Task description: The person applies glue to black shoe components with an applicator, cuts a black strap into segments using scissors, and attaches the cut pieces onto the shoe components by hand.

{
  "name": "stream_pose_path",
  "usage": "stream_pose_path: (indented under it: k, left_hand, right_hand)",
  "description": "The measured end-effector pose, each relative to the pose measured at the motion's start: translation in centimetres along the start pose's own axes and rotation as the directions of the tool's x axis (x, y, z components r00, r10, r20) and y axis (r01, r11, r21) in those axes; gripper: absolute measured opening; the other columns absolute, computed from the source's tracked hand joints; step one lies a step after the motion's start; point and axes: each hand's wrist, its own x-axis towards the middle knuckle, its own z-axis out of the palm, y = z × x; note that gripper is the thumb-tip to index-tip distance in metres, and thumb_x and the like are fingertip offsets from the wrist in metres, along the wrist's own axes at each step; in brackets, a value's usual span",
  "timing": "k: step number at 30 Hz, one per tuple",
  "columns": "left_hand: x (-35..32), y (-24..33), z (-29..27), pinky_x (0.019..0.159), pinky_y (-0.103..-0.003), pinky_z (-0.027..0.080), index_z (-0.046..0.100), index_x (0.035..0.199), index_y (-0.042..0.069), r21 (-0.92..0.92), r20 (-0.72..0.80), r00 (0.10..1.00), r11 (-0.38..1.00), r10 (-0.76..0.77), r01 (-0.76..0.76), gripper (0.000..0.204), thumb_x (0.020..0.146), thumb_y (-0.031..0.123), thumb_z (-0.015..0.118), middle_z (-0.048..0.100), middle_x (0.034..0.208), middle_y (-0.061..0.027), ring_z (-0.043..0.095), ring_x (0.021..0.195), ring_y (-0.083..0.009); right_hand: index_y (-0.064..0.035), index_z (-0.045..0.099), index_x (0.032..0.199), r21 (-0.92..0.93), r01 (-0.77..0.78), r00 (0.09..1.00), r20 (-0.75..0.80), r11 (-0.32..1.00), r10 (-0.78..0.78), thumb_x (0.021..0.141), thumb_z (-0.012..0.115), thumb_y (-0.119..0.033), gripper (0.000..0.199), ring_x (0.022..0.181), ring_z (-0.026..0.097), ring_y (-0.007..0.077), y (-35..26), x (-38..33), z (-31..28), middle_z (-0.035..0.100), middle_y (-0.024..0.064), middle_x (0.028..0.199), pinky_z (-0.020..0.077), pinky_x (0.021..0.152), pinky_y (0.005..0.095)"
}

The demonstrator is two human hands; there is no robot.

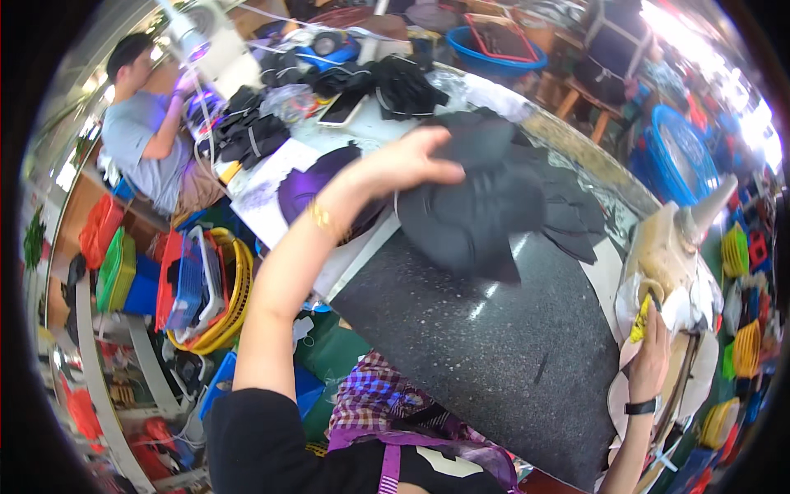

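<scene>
- A black fabric piece (473,210) is laid on the far part of the dark speckled tabletop (494,346), with more black cut pieces (576,218) just to its right.
- Its top edge is pinched by the left hand (407,160), thumb on top, fingers curled over.
- The right hand (652,350) is kept well apart, low on the right, closed on a yellow cloth (640,319) by the glue bottle (679,247).
- The left hand is much nearer the fabric.

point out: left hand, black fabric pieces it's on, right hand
left hand (401,161), head view, on the back of the hand.
black fabric pieces (481,210), head view, on the middle of the top piece.
right hand (652,350), head view, on the back of the hand, beside the yellow cloth (640,319).
</scene>
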Motion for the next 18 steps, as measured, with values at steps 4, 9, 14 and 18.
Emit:
stream_pose_path:
  k: [4,9,14,18]
  left_hand:
    - [1.3,-2.5,-7.7,0.085,-0.031,0.044,0.048,0.119,-0.002,0.583,-0.091,0.992,0.812,0.090,-0.020,0.057,0.073,0.022,0.072,0.059,0.105,-0.0126,0.055,0.096,-0.0206]
    - [-5.8,-3.1,-13.5,0.076,-0.044,0.048,0.061,0.096,-0.004,0.751,-0.632,0.763,0.349,0.135,0.561,0.060,0.077,0.053,0.058,0.063,0.090,-0.0229,0.061,0.088,-0.0358]
    - [-17.4,-9.5,-13.3,0.076,-0.037,0.049,0.046,0.115,-0.001,-0.136,-0.707,0.625,0.931,-0.332,0.339,0.069,0.082,0.059,0.051,0.053,0.109,-0.0125,0.058,0.091,-0.0208]
    - [-21.4,-8.3,-10.7,0.094,-0.045,0.042,0.039,0.118,-0.004,-0.777,-0.509,0.687,0.621,-0.519,-0.107,0.060,0.084,0.042,0.059,0.045,0.118,-0.0164,0.052,0.104,-0.0311]
  right_hand:
    - [-0.0073,0.030,0.137,-0.031,-0.081,0.996,-0.048,0.996,0.079,0.067,0.058,0.005,0.076,0.111,0.045,0.0375,-0.7,0.8,0.1,0.034,0.0173,0.132,0.0402,0.090,0.0395]
    - [-0.0044,0.035,0.134,-0.013,-0.139,0.990,0.019,0.990,0.139,0.068,0.056,0.005,0.069,0.113,0.042,0.0370,-1.6,0.3,-2.6,0.036,0.0192,0.130,0.0362,0.094,0.0387]
    - [-0.0048,0.043,0.126,0.597,0.460,0.726,0.173,0.657,-0.666,0.069,0.059,-0.001,0.059,0.115,0.043,0.0344,-14.7,4.9,-3.3,0.044,0.0171,0.126,0.0360,0.096,0.0418]
    - [-0.0051,0.043,0.127,0.643,0.702,0.550,-0.214,0.307,-0.808,0.070,0.058,0.000,0.059,0.119,0.042,0.0332,-26.0,8.8,-0.2,0.040,0.0175,0.131,0.0334,0.100,0.0415]
